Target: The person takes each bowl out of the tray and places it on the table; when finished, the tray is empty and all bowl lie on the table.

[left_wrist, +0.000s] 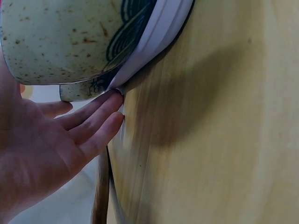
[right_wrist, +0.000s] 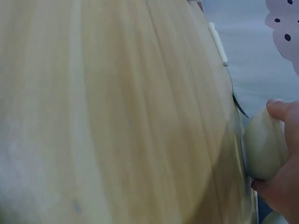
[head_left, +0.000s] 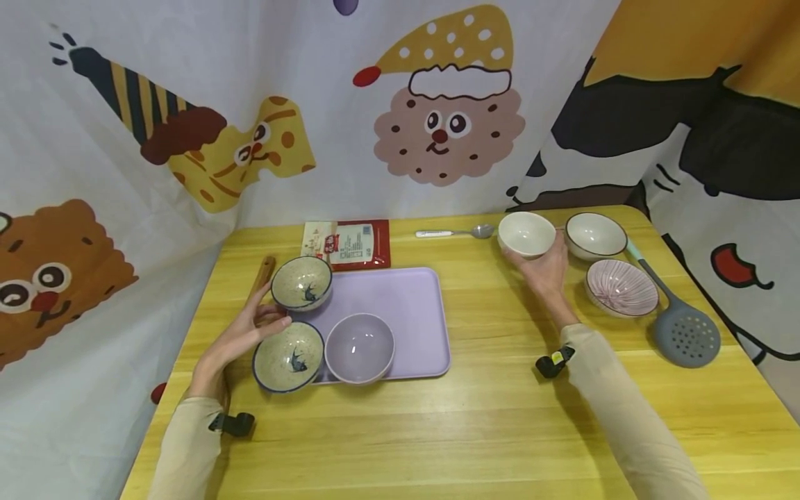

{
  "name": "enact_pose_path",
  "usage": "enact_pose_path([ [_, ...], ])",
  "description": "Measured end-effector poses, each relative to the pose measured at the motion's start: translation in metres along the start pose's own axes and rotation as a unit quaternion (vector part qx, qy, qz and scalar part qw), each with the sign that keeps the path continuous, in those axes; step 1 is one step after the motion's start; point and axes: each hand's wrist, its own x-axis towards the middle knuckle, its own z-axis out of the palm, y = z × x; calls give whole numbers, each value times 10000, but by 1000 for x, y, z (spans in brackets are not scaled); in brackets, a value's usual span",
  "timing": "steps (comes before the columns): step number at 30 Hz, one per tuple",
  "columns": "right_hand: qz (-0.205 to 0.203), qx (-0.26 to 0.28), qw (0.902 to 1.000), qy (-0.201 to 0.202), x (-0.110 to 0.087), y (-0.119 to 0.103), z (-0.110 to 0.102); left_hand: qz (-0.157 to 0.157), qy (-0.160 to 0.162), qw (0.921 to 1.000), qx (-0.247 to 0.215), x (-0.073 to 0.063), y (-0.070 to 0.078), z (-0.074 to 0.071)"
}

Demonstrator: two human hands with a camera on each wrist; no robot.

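Currently, of the two hands, right hand (head_left: 545, 267) grasps a white bowl (head_left: 526, 232) at its side, thumb at the rim, towards the back of the worktop (head_left: 487, 417). Spoon (head_left: 478, 231) just left of it; dark-rimmed bowl (head_left: 596, 236) and pink striped bowl (head_left: 621, 286) to its right. Left hand (head_left: 250, 328) loose, fingers mostly straight, beside far speckled bowl (head_left: 301, 281) and near speckled bowl (head_left: 289, 357); contact unclear. Both bowls at the left side of a lilac tray (head_left: 415, 312); lilac bowl (head_left: 360, 347) at its front.
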Motion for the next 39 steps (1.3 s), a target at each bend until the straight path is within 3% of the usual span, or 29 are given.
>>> enact_pose_path([
  [8, -467, -392, 9981, 52, -7, -9, -6, -7, 3, 10000, -8, 0, 0, 0],
  [15, -938, -568, 9939, 125, -18, -29, -15, -19, -7, 10000, -23, -1, 1, 0],
  [26, -1182, -153, 9901, -746, -58, -90, -26, 29, -26, 10000, -56, 0, 1, 1],
  [39, -2101, 267, 9661, -1477, -116, -147, -15, 46, 11, 10000, -42, 0, 0, 1],
])
